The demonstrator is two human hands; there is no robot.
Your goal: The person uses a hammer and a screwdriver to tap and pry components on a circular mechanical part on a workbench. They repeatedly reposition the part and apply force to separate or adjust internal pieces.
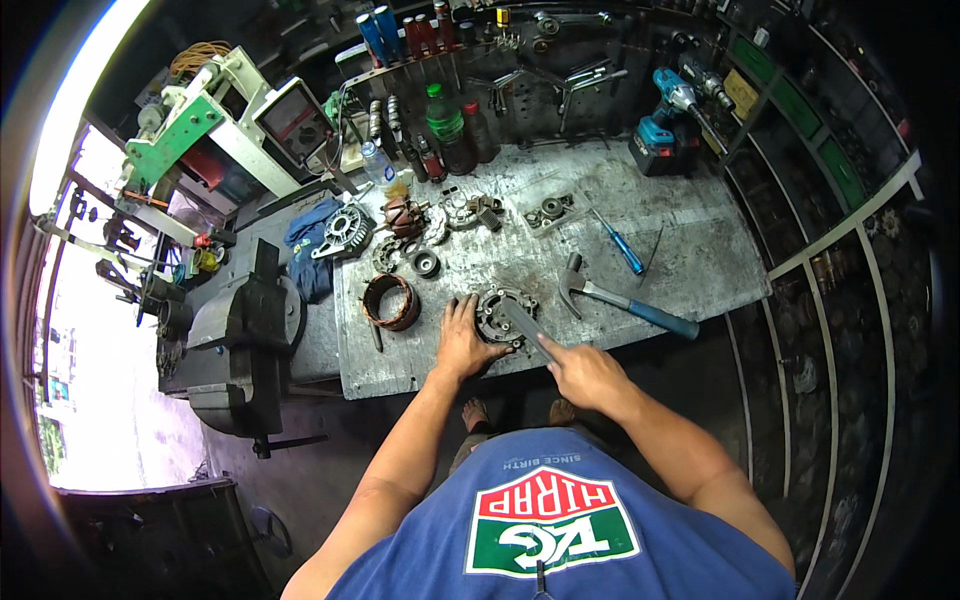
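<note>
My left hand (462,340) grips the near left rim of a round metal housing (506,303) lying on the worktable. My right hand (582,375) is closed on a flat grey file-like bar (525,323), whose far part rests over the housing. A blue-handled hammer (645,312) lies to the right of the housing. A copper-wound ring (391,301) is to its left, with a small pulley-like ring (425,263) behind that.
A large bench vise (235,350) stands at the left. The metal worktable (680,250) also holds a blue screwdriver (625,250), a finned housing (345,230) and other parts. Bottles (445,125) and a cordless drill (660,130) stand along the back. Dark shelving (840,270) lines the right.
</note>
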